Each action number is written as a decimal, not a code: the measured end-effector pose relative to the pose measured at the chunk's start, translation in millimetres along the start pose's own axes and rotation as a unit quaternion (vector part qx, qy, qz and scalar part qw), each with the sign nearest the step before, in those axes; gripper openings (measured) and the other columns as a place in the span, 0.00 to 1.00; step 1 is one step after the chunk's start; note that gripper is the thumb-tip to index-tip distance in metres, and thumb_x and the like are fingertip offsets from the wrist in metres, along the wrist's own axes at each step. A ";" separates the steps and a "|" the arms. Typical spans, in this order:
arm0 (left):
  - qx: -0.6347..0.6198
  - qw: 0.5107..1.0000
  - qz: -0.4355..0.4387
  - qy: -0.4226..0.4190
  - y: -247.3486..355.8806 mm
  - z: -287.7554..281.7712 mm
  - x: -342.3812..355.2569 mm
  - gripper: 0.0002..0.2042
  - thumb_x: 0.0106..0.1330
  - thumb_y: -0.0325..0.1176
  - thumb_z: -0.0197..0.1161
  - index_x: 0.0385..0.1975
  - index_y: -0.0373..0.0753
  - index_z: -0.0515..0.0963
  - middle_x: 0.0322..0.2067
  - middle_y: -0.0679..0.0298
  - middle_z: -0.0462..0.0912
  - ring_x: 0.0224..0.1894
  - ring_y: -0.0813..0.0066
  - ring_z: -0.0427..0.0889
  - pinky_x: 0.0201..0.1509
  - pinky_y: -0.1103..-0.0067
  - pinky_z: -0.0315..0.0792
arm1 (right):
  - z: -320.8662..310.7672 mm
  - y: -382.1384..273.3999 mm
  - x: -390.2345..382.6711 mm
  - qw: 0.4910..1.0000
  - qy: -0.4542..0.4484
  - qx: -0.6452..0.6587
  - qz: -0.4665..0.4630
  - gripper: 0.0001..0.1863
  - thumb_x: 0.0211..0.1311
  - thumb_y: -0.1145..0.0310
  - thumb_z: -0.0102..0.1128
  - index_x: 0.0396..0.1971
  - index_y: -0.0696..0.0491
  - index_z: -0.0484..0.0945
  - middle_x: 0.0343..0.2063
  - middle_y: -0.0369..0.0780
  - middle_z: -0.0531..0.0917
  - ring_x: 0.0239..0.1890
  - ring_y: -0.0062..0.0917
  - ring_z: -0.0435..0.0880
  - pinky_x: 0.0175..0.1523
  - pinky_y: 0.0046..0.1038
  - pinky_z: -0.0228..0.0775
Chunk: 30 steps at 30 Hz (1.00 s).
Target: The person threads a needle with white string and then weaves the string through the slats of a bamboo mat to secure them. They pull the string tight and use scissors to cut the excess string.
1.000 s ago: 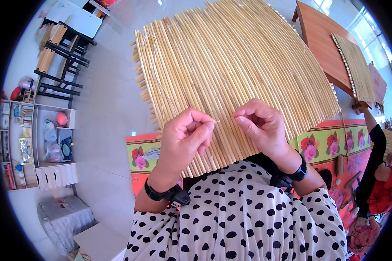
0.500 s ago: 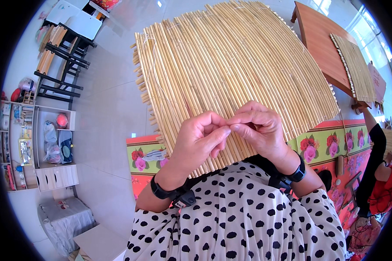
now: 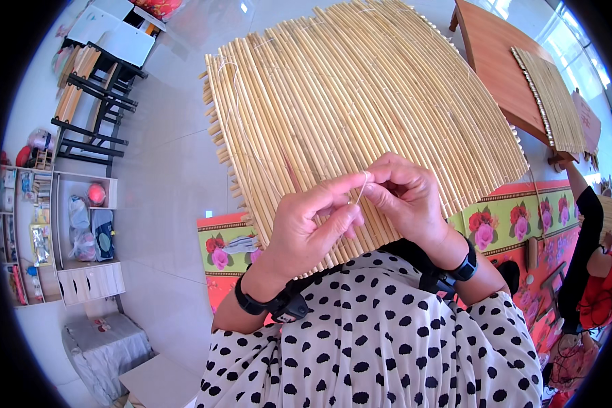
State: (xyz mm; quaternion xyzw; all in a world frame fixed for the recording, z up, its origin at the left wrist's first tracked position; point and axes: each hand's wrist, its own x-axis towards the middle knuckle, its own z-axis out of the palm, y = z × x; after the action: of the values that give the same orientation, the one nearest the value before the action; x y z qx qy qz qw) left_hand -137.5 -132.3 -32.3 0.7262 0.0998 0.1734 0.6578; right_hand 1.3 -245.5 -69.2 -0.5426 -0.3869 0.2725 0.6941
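Before me lies a large mat of straw-coloured reed sticks (image 3: 360, 102), tied side by side with white thread. Over its near edge, my left hand (image 3: 313, 221) and my right hand (image 3: 408, 197) meet almost fingertip to fingertip. A short piece of white thread (image 3: 362, 187) runs between them; the right thumb and forefinger pinch it, and the left fingers are closed on its lower part. Another loose thread (image 3: 238, 92) lies along the mat's left side. Both wrists wear black straps with small devices.
Under the mat is a red and green flowered cloth (image 3: 503, 228). A wooden table (image 3: 500, 68) with a smaller reed mat (image 3: 551, 98) stands at the far right. Another person's arm (image 3: 587, 211) reaches in at right. Shelves (image 3: 88, 234) and black-framed stools (image 3: 98, 102) are at left.
My fingertips have drawn slightly apart, and the thread between them now shows. My left forefinger has straightened. The mat has shifted slightly leftward in view.
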 end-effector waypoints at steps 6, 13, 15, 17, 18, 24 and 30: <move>0.063 0.997 -0.041 0.006 2.8 -3.5 -4.7 0.19 0.64 0.22 0.58 0.56 0.35 0.71 0.23 0.64 0.82 0.23 0.83 0.80 0.29 0.84 0.74 | 0.2 -0.3 0.1 1.000 -0.018 0.003 0.007 0.02 0.57 0.79 0.65 0.30 0.58 0.82 0.28 0.35 0.79 0.28 0.12 0.76 0.30 0.15 0.66; 0.278 0.956 0.087 0.037 -8.1 -0.1 -4.0 0.18 0.59 0.22 0.63 0.50 0.38 0.72 0.20 0.65 0.78 0.21 0.76 0.81 0.27 0.82 0.74 | 1.2 8.1 -0.9 0.999 -0.037 0.015 -0.004 0.01 0.58 0.78 0.64 0.30 0.58 0.83 0.27 0.35 0.79 0.28 0.12 0.75 0.30 0.16 0.66; 0.352 0.923 0.147 0.046 -15.6 0.4 -3.7 0.20 0.57 0.22 0.64 0.50 0.39 0.72 0.19 0.65 0.76 0.21 0.74 0.81 0.26 0.80 0.74 | 1.7 8.3 -0.9 0.999 -0.036 0.007 -0.004 0.01 0.58 0.78 0.64 0.30 0.58 0.82 0.27 0.35 0.79 0.27 0.12 0.74 0.29 0.16 0.64; 0.336 0.931 0.139 0.047 -14.1 0.7 -4.1 0.20 0.56 0.22 0.65 0.49 0.39 0.72 0.19 0.65 0.77 0.21 0.72 0.81 0.26 0.79 0.74 | 1.8 6.8 -0.5 0.999 -0.040 -0.012 -0.006 0.02 0.59 0.78 0.63 0.31 0.58 0.82 0.27 0.34 0.78 0.26 0.11 0.73 0.27 0.16 0.62; 0.328 0.934 0.134 0.047 -12.9 0.8 -4.5 0.20 0.56 0.22 0.66 0.49 0.39 0.72 0.20 0.65 0.77 0.21 0.72 0.81 0.26 0.78 0.74 | 2.2 5.7 -0.4 0.999 -0.043 -0.009 0.001 0.02 0.59 0.78 0.63 0.31 0.58 0.82 0.27 0.34 0.78 0.25 0.11 0.72 0.27 0.15 0.61; 0.237 0.971 0.007 0.030 8.0 -11.0 -6.7 0.15 0.56 0.22 0.65 0.43 0.38 0.74 0.22 0.60 0.79 0.24 0.65 0.81 0.25 0.76 0.73 | 1.0 1.2 -0.1 0.997 -0.059 -0.014 0.038 0.02 0.59 0.77 0.62 0.31 0.59 0.81 0.26 0.33 0.77 0.23 0.10 0.69 0.26 0.15 0.58; 0.335 0.939 0.063 0.045 8.6 -22.3 -7.5 0.04 0.58 0.21 0.62 0.32 0.35 0.77 0.25 0.59 0.80 0.24 0.63 0.81 0.27 0.76 0.73 | 4.5 1.7 1.3 0.994 -0.095 -0.062 0.006 0.02 0.59 0.77 0.62 0.30 0.59 0.81 0.25 0.33 0.76 0.22 0.11 0.69 0.25 0.17 0.59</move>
State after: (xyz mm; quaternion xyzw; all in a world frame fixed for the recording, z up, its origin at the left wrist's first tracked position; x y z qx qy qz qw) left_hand -153.7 -115.6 -23.0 0.9006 0.1361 0.2034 0.3591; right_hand -1.7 -241.6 -70.0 -0.5585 -0.4639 0.3024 0.6176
